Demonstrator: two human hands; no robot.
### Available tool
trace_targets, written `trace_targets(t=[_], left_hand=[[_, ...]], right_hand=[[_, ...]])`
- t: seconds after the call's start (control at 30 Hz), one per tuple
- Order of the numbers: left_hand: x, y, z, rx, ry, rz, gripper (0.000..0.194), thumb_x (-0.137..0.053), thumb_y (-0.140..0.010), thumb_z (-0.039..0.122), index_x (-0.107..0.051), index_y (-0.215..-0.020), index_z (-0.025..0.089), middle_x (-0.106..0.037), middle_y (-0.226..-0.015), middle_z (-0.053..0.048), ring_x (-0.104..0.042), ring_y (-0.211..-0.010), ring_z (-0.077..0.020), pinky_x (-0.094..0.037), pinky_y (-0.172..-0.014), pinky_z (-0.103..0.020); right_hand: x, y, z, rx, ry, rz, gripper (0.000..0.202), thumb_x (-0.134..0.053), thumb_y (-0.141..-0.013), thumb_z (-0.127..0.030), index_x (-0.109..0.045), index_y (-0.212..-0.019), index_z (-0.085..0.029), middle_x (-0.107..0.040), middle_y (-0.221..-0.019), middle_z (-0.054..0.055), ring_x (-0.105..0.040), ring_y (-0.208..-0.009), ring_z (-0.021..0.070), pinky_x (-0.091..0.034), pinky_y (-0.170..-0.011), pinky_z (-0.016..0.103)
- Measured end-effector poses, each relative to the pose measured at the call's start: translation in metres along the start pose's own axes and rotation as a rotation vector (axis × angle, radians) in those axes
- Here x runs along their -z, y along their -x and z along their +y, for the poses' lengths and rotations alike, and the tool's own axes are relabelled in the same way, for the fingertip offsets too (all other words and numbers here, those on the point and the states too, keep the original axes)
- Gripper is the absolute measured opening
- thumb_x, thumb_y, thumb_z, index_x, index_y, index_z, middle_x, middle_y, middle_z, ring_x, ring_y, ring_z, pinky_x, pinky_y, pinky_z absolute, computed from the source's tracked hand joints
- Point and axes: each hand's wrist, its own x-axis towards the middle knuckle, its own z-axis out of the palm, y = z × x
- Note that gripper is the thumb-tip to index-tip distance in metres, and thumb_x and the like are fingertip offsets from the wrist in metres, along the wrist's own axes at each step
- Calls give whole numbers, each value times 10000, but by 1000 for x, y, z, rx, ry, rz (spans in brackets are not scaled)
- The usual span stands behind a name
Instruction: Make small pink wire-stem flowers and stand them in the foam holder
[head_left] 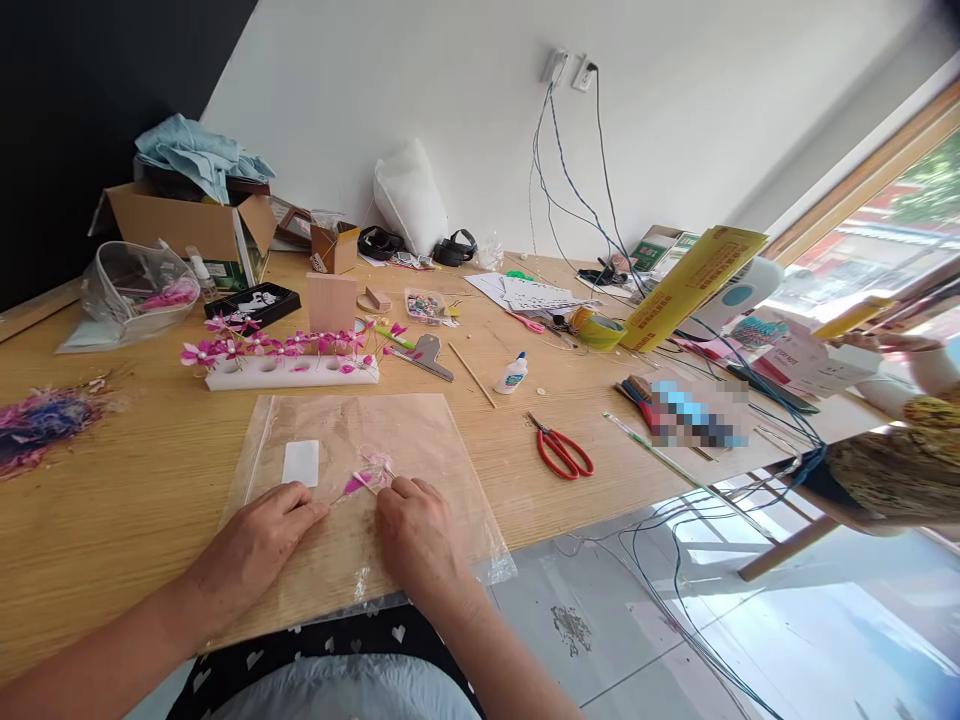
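My left fingers (306, 511) pinch thin-stemmed magenta petal (353, 486), 12 o'clock | right fingers (403, 490) clamp slim white stick (365, 483) | likely dabbing; needs steadiness

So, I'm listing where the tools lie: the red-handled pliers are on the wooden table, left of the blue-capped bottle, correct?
Not quite: the head view shows the red-handled pliers right of the blue-capped bottle, on the wooden table.

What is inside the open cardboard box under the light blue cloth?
A dark object shows at its opening, below the cloth. The box's walls and cloth hide the rest.
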Motion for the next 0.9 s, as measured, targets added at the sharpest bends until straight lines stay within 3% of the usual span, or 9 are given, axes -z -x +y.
trace_targets(t=[0.13,0.23,0.47,0.73,0.9], left_hand=[[0,0,0,24,-8,-26,342,-289,-859,153,-624,-837,221,-584,-816,-15,-576,-741,-142,-476,-652,-238],[0,1,0,16,-7,-19,326,-300,-865,169,-622,-847,218,-582,-803,-7,-573,-741,-141,-471,-656,-232],[0,1,1,-25,-4,24,301,-333,-845,173,-629,-821,219,-590,-779,-3,-569,-705,-140,-464,-615,-220],[-1,1,0,-8,2,4,307,-315,-862,173,-615,-821,223,-576,-778,-1,-565,-712,-137,-465,-627,-229],[-1,0,0,-3,-10,2,310,-314,-854,163,-617,-818,216,-579,-776,-3,-567,-711,-142,-466,-626,-234]], right_hand=[[3,6,4,-54,-6,71,220,-500,-684,30,-546,-613,-173,-537,-623,1,-439,-578,130,-265,-546,239],[5,10,-4,-13,-32,115,204,-503,-712,5,-548,-629,-175,-531,-626,2,-437,-586,134,-266,-549,241],[5,0,-8,5,-15,-30,191,-520,-716,-7,-567,-658,-183,-559,-649,5,-472,-611,144,-275,-556,252],[9,9,-8,-32,-31,83,205,-502,-733,-1,-555,-640,-176,-524,-618,3,-454,-591,134,-276,-551,237],[4,3,-14,17,-37,-16,178,-543,-672,-3,-567,-654,-179,-566,-657,9,-480,-619,145,-276,-552,249]])
